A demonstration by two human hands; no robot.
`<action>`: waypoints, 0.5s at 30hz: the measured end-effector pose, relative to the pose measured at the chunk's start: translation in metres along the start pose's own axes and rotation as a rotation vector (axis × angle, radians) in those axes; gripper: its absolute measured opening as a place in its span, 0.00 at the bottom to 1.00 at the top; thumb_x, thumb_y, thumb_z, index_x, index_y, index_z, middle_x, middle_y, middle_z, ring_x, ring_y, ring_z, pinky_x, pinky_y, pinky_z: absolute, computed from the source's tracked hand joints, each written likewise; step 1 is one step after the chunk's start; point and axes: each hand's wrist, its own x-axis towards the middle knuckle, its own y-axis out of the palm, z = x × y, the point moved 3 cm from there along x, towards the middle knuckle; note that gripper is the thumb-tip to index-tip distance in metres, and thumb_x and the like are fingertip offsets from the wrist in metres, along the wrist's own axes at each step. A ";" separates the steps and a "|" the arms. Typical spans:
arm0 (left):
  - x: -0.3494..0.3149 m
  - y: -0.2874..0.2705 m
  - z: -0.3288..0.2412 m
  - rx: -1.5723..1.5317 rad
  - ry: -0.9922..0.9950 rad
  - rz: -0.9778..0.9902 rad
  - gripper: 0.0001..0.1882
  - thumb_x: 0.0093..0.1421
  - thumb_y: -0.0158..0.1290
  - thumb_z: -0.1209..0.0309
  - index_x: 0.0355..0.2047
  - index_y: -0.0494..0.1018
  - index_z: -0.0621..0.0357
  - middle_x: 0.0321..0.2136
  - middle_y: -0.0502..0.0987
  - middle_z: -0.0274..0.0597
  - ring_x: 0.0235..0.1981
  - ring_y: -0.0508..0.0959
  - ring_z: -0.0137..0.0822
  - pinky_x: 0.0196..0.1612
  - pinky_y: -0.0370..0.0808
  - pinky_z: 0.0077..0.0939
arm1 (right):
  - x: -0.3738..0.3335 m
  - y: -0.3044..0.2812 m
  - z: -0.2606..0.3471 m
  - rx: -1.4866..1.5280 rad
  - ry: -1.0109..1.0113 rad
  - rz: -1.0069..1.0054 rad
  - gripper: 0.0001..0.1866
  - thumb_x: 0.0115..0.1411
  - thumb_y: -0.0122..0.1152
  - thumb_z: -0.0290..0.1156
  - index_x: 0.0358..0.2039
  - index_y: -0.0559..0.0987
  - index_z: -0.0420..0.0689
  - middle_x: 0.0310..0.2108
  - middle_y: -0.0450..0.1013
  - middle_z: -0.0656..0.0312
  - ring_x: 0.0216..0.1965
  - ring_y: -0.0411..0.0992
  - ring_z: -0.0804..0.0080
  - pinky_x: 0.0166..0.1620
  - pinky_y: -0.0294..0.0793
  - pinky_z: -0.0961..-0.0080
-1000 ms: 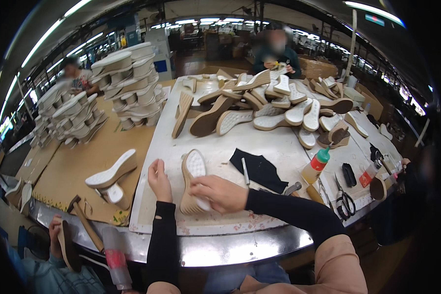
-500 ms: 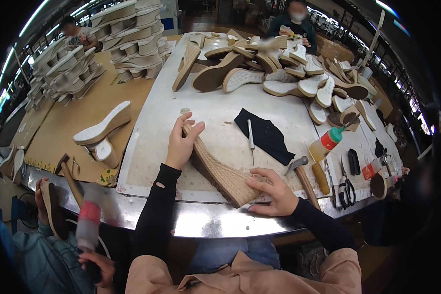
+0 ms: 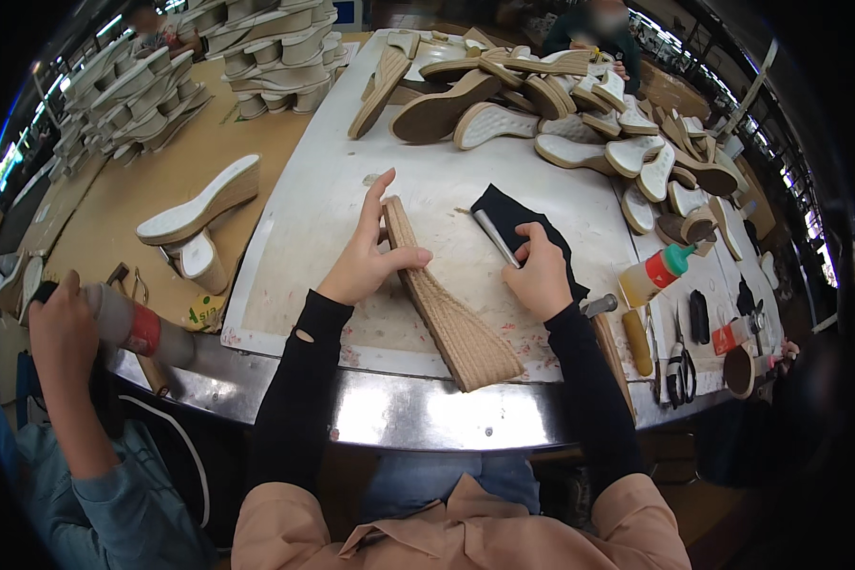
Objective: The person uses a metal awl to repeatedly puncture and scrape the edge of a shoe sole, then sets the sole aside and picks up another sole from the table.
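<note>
A wedge shoe sole point(image 3: 453, 318) with a woven, rope-like side wall stands on its edge near the table's front, its thick heel end toward me. My left hand point(image 3: 369, 249) holds its narrow upper end, thumb on the woven side and index finger stretched out. My right hand point(image 3: 541, 277) pinches the lower end of an awl point(image 3: 496, 237) with a metal handle; its thin spike is hidden by the fingers. Under and behind that hand lies a black cloth point(image 3: 532, 223).
Right of me lie a hammer point(image 3: 610, 351), a yellow handle point(image 3: 636, 342), scissors point(image 3: 680, 370) and a green-capped glue bottle point(image 3: 657, 274). Wedge soles point(image 3: 494, 123) pile up at the back, with stacks point(image 3: 280, 57) at left. A co-worker's hand point(image 3: 65, 332) holds a red-banded bottle point(image 3: 133, 323).
My right hand has left the sole's heel and taken hold of the awl. The sole has turned more upright in my left hand. The co-worker's bottle has swung up and left.
</note>
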 end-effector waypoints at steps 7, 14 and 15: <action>-0.004 0.001 -0.012 0.023 -0.016 0.055 0.55 0.42 0.64 0.72 0.69 0.46 0.43 0.65 0.51 0.57 0.57 0.69 0.48 0.60 0.66 0.38 | -0.001 -0.009 -0.015 0.210 -0.105 -0.048 0.20 0.48 0.57 0.22 0.45 0.75 0.32 0.25 0.69 0.58 0.23 0.68 0.69 0.30 0.69 0.72; 0.000 -0.001 -0.008 0.031 0.054 0.114 0.45 0.42 0.65 0.71 0.63 0.60 0.46 0.61 0.57 0.40 0.55 0.67 0.46 0.53 0.73 0.37 | -0.023 -0.013 0.022 0.943 -0.094 0.071 0.10 0.59 0.55 0.19 0.41 0.73 0.33 0.29 0.70 0.65 0.27 0.70 0.83 0.31 0.73 0.85; -0.001 -0.001 -0.007 0.013 0.030 0.122 0.45 0.42 0.65 0.71 0.63 0.60 0.45 0.61 0.57 0.39 0.55 0.67 0.46 0.53 0.73 0.37 | -0.024 -0.004 0.017 0.860 -0.104 0.106 0.10 0.59 0.55 0.19 0.42 0.72 0.34 0.31 0.70 0.64 0.29 0.71 0.80 0.33 0.75 0.81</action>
